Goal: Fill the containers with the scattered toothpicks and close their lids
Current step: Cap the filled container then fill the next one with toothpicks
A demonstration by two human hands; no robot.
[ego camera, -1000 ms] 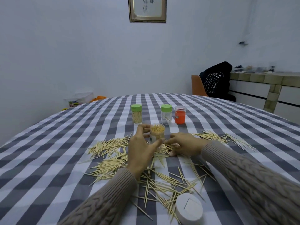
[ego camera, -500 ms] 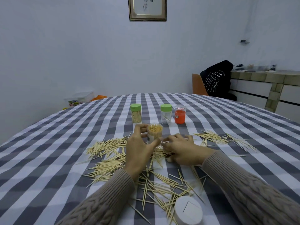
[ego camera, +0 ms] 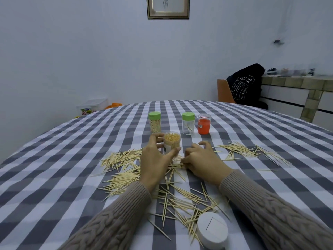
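Observation:
My left hand [ego camera: 155,159] grips an open clear container [ego camera: 171,143] packed full of toothpicks, standing upright on the checked tablecloth [ego camera: 72,159]. My right hand [ego camera: 201,159] lies just right of it, fingers curled down onto the scattered toothpicks [ego camera: 124,168]; whether it pinches any is hidden. More toothpicks lie at the right [ego camera: 241,150] and in front of me [ego camera: 182,201]. Behind stand a full green-lidded container [ego camera: 155,122], a nearly empty green-lidded one [ego camera: 188,123] and a container with an orange inside [ego camera: 204,123]. A white lid [ego camera: 212,230] lies near the front edge.
A chair [ego camera: 223,91] with a dark garment [ego camera: 246,85] stands beyond the table's far right. A tiled counter [ego camera: 295,83] runs along the right wall. A plastic box [ego camera: 91,107] sits past the far left edge.
My right hand has shifted a little and spread its fingers over the toothpicks beside the container. My left hand keeps its grip on the full container.

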